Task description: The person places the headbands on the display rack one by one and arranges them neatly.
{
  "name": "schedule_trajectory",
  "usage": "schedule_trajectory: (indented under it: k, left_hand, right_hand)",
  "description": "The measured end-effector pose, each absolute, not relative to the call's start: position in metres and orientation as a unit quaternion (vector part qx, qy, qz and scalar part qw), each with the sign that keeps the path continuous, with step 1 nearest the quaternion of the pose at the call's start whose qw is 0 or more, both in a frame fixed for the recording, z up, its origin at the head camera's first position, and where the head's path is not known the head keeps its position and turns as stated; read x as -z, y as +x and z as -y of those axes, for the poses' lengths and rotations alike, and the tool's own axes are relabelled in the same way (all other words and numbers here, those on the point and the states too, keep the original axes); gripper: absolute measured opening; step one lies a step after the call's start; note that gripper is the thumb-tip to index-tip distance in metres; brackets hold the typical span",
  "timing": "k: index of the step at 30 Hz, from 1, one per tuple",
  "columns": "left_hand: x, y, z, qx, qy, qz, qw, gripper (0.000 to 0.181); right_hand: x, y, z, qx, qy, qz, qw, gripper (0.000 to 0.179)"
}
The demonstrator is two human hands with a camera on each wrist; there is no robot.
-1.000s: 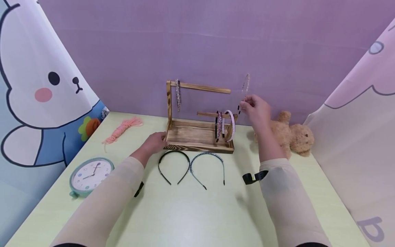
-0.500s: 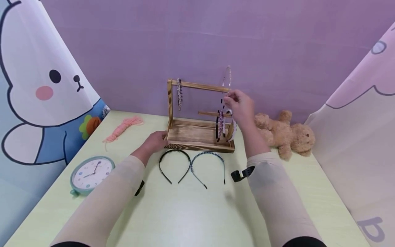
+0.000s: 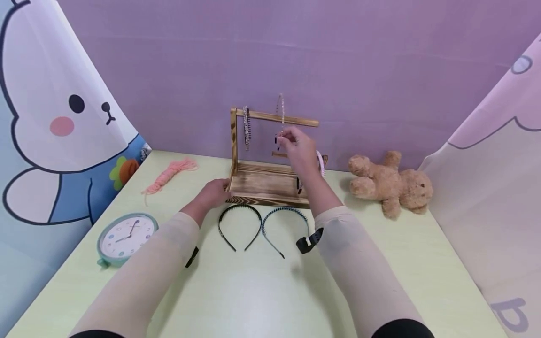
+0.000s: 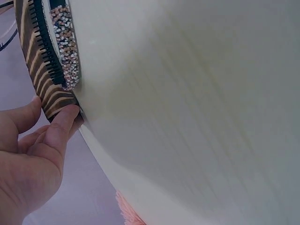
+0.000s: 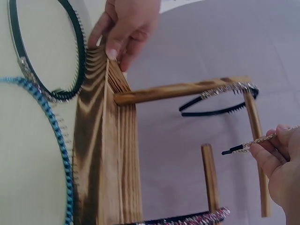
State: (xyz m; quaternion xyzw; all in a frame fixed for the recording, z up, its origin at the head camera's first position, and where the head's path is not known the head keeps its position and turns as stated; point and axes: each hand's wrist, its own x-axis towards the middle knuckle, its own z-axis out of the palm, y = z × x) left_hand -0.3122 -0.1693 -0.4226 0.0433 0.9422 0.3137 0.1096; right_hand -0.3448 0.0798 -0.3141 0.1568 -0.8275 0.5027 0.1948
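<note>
At the left end of the wooden headband rack (image 3: 266,182), my left hand (image 3: 212,193) grips the corner between thumb and fingers, plain in the left wrist view. My right hand (image 3: 301,146) pinches a thin beaded headband (image 3: 282,111) near its black tips. That headband stands upright at the upper bar (image 3: 302,121); its tips show below the bar, and I cannot tell whether it touches it. A glittery black-toothed headband (image 3: 246,129) hangs at the upper bar's left. On the lower bar, partly hidden by my right arm, hang a white headband (image 3: 320,162) and a pink glittery headband (image 5: 197,218).
On the table before the rack lie a black headband (image 3: 239,206) and a blue headband (image 3: 285,209). A bundle of pink yarn (image 3: 168,175) and a green-rimmed clock (image 3: 127,238) lie left. A teddy bear (image 3: 386,184) lies right, with a purple curtain (image 3: 380,70) behind.
My right hand has moved left with the beaded headband, from beyond the rack's right end to along the upper bar. My left hand has stayed on the rack's corner.
</note>
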Motion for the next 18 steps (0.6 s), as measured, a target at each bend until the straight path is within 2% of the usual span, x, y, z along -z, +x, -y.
schedule_trajectory:
  k: [10, 18]
  left_hand:
    - [0.428, -0.313, 0.173, -0.311, 0.046, -0.943, 0.107, 0.06]
    - [0.427, -0.316, 0.17, -0.314, 0.052, -0.943, 0.102, 0.059]
  right_hand:
    - [0.332, -0.35, -0.053, -0.486, 0.15, 0.845, 0.164, 0.01]
    - [0.341, -0.352, -0.053, -0.444, 0.147, 0.872, 0.147, 0.01]
